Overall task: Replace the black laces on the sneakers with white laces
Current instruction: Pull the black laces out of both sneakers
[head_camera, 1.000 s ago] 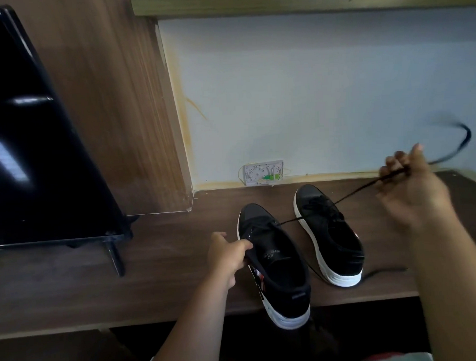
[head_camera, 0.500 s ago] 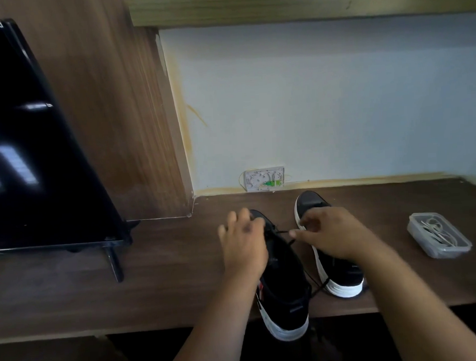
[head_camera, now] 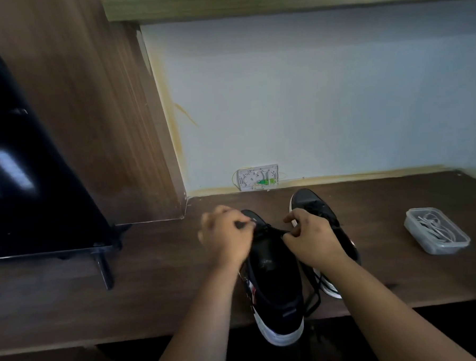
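The black lace (head_camera: 269, 229) of the nearer black white-soled sneaker (head_camera: 275, 283), which overhangs the front edge of the dark wooden worktop (head_camera: 154, 281), is pinched on either side by the curled fingers of the left hand (head_camera: 226, 233) and the right hand (head_camera: 311, 237).

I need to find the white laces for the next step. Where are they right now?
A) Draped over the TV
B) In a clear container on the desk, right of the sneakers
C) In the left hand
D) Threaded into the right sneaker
B: the white laces lie coiled in the clear container standing on the desk, apart from both sneakers.
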Demonstrator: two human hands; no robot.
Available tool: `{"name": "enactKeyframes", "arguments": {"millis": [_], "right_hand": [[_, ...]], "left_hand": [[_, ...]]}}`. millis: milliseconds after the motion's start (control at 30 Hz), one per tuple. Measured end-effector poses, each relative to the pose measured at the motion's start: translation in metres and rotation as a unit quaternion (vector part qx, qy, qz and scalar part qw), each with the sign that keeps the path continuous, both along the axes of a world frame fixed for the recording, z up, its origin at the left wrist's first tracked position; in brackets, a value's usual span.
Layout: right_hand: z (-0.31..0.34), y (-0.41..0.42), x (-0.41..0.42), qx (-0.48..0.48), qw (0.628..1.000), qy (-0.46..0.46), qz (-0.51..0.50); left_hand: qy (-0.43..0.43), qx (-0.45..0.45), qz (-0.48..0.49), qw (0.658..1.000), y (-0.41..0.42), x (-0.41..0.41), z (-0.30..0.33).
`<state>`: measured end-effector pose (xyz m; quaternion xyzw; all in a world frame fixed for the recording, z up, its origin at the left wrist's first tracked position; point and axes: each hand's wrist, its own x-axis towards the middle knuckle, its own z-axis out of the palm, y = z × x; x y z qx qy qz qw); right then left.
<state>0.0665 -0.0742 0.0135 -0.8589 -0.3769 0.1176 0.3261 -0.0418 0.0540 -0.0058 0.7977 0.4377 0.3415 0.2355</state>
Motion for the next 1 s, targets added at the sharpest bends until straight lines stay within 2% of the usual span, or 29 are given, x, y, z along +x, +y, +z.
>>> {"name": "enactKeyframes", "arguments": {"millis": [33,67,100,167,233,267,300,367,433,500,600,667,700,767,800,833,900,933,1000], "right_hand": [[-0.001,-0.001,0.002,-0.002,1.000,0.004,-0.001],[-0.001,-0.001,0.004,-0.003,1.000,0.009,-0.002],[-0.002,-0.001,0.005,-0.005,1.000,0.013,-0.003],[-0.003,0.000,0.005,-0.009,1.000,0.016,-0.005],[-0.003,0.001,0.005,-0.010,1.000,0.014,-0.004],[-0.003,0.002,0.004,-0.011,1.000,0.014,-0.001],[-0.003,0.002,0.003,-0.012,1.000,0.017,0.001],[-0.003,0.003,0.002,-0.016,1.000,0.019,0.003],[-0.002,0.004,0.002,-0.017,1.000,0.012,0.004],[-0.002,0.004,0.001,-0.016,1.000,0.008,0.005],[-0.003,0.002,0.002,-0.007,1.000,0.015,0.005],[-0.004,0.001,0.004,-0.003,1.000,0.019,-0.002],[-0.005,0.000,0.005,-0.002,1.000,0.026,-0.008],[-0.005,0.000,0.008,-0.001,0.999,0.046,-0.016],[-0.005,0.000,0.009,-0.002,0.998,0.055,-0.018],[-0.005,0.000,0.010,-0.002,0.998,0.064,-0.020],[-0.006,0.000,0.010,0.000,0.997,0.073,-0.022],[-0.006,0.000,0.010,0.001,0.997,0.074,-0.023],[-0.005,0.000,0.009,0.006,0.997,0.076,-0.026]], "left_hand": [[-0.095,-0.120,0.028,0.988,0.006,-0.004,0.006],[-0.180,-0.228,0.051,0.955,0.014,-0.010,0.009],[-0.220,-0.295,0.066,0.927,0.022,-0.015,0.008],[-0.190,-0.339,0.087,0.917,0.029,-0.026,0.005],[-0.167,-0.329,0.097,0.924,0.030,-0.031,-0.001],[-0.131,-0.300,0.084,0.941,0.029,-0.031,-0.003],[-0.059,-0.242,0.050,0.967,0.026,-0.030,-0.002],[0.074,-0.092,-0.051,0.992,0.015,-0.022,0.003],[0.140,0.020,-0.117,0.983,-0.001,-0.010,0.008],[0.198,0.109,-0.144,0.963,-0.012,0.002,0.002],[0.222,0.184,-0.151,0.945,-0.023,0.012,-0.008],[0.190,0.168,-0.149,0.956,-0.021,0.012,-0.009],[0.167,0.131,-0.141,0.967,-0.015,0.009,-0.008],[0.107,0.026,-0.099,0.989,-0.003,-0.001,0.004],[0.036,-0.043,-0.083,0.995,0.003,-0.008,0.012],[-0.069,-0.136,-0.079,0.985,0.009,-0.016,0.022],[-0.268,-0.306,-0.084,0.910,0.017,-0.035,0.041],[-0.315,-0.349,-0.086,0.878,0.021,-0.044,0.046],[-0.359,-0.402,-0.080,0.839,0.031,-0.060,0.050]]}}
